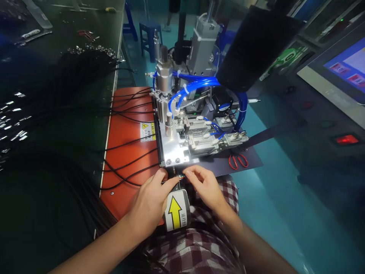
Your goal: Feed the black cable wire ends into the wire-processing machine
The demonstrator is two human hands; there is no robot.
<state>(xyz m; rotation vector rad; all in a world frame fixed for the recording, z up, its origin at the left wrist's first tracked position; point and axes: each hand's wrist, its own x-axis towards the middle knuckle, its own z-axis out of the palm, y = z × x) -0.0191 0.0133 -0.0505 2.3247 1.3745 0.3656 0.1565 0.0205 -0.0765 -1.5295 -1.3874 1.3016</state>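
Observation:
Both hands meet at the near end of a metal machine [173, 152] with clamps and blue air hoses. My left hand [151, 196] is closed, thumb stretched toward the machine's track; a black cable [129, 180] runs in under it from the left, its end hidden by the fingers. Thin coloured wires [181, 176] show just beyond the left thumb tip. My right hand [203, 184] pinches at these wires with thumb and forefinger, the other fingers curled. Below the hands is a white label with a yellow arrow [175, 211] on a rounded cover.
Several black cables cross the orange plate [128, 133] into the machine. Red-handled scissors [238, 161] lie on the dark plate at right. Bundled cables with shiny ends [88, 57] cover the dark table. A black cylinder [256, 45] hangs overhead; a screen panel [348, 68] stands at right.

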